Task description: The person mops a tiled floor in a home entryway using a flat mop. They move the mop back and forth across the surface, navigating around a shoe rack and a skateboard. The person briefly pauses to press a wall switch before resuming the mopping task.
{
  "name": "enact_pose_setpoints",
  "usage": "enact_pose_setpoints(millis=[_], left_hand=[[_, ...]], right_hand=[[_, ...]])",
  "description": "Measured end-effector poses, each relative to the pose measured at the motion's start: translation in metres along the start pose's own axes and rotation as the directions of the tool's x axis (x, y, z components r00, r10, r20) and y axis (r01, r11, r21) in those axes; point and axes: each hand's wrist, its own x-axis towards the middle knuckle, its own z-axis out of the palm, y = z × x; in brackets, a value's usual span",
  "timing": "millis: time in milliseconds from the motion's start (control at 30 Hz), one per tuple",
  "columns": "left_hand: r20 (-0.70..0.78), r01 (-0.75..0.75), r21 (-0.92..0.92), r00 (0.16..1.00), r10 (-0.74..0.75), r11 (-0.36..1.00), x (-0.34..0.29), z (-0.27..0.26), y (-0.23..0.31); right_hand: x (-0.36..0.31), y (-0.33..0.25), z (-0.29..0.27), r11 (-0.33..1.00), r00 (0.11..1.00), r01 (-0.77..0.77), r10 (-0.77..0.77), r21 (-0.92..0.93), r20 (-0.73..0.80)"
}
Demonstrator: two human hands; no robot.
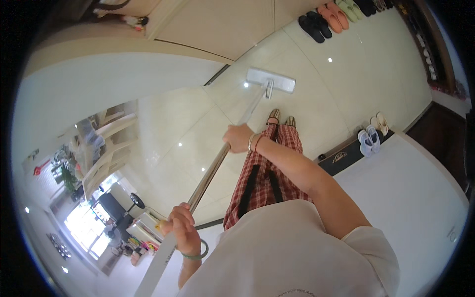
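Observation:
A flat mop with a white rectangular head [257, 77] lies on the pale tiled floor ahead of my feet. Its long metal handle [210, 173] slants down toward the lower left, ending in a white upper section [157, 265]. My right hand [239, 138], with bracelets at the wrist, is wrapped round the middle of the handle. Lower on the left, my left hand [181, 230], wearing a green bangle, grips the handle where metal meets the white section. Both hands are closed.
Black slippers [314, 26], orange slippers [334, 17] and green ones line the far wall. Light cabinet doors [217, 29] stand at the far left. On the right, blue-white shoes [368, 140] rest on a dark mat [341, 157] beside a white door [401, 198]. Wooden chairs [106, 153] stand left.

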Motion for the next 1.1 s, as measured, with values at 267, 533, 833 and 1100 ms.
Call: enact_pose_setpoints(millis=[267,533,833,1100], left_hand=[[0.346,-0.211,-0.038,0.914,0.211,0.977,-0.005,0.050,0.035],[0.624,-0.080,-0.370,0.717,0.312,0.925,0.006,0.112,0.001],[0.793,-0.100,-0.363,0.490,0.363,0.927,0.026,0.096,-0.054],[0.738,-0.208,-0.094,0.642,0.209,0.974,0.025,-0.065,-0.002]], right_hand=[[-0.066,0.011,-0.013,0.990,0.990,-0.013,0.033,0.141,-0.140],[-0.164,0.100,-0.003,0.969,0.827,-0.102,0.208,0.225,-0.523],[-0.145,0.128,0.053,0.964,0.583,-0.082,0.252,0.253,-0.773],[-0.009,-0.031,0.110,0.932,0.715,0.040,0.226,0.361,-0.662]])
